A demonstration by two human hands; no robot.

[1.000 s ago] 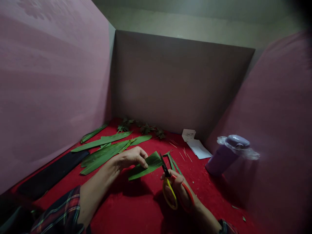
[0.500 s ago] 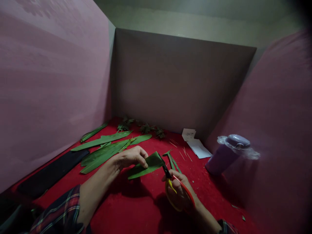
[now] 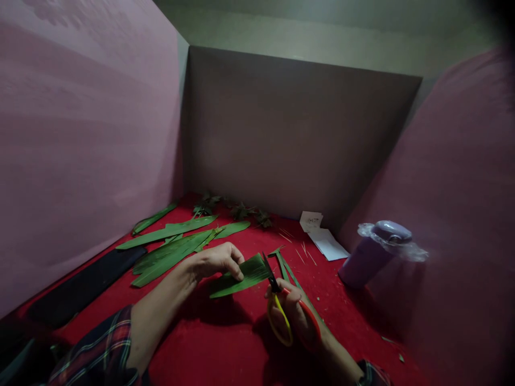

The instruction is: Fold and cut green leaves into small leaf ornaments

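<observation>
Between the thumb and fingers of my left hand (image 3: 223, 261) is a piece of broad green leaf (image 3: 252, 272), held up above the red cloth. My right hand (image 3: 295, 308) grips a pair of scissors (image 3: 275, 284) with black blades, one yellow handle loop and one red. The blades are parted and stand at the leaf's right-hand edge; whether the lower blade touches it I cannot tell. Beyond my right hand, narrow cut leaf strips (image 3: 285, 266) lie on the cloth. Several long green leaves (image 3: 177, 254) are spread to the left of my left hand.
A black flat case (image 3: 86, 287) lies at the left. Leafy sprigs (image 3: 241, 211) rest at the back. Thin sticks (image 3: 306, 253), white papers (image 3: 328, 244) and a purple tumbler (image 3: 368, 260) wrapped in clear plastic are on the right. Partitions enclose the red cloth (image 3: 209, 348).
The scissors have opened, their handle loops now farther apart, and the blades have shifted slightly left. My left hand still holds the leaf piece in nearly the same spot.
</observation>
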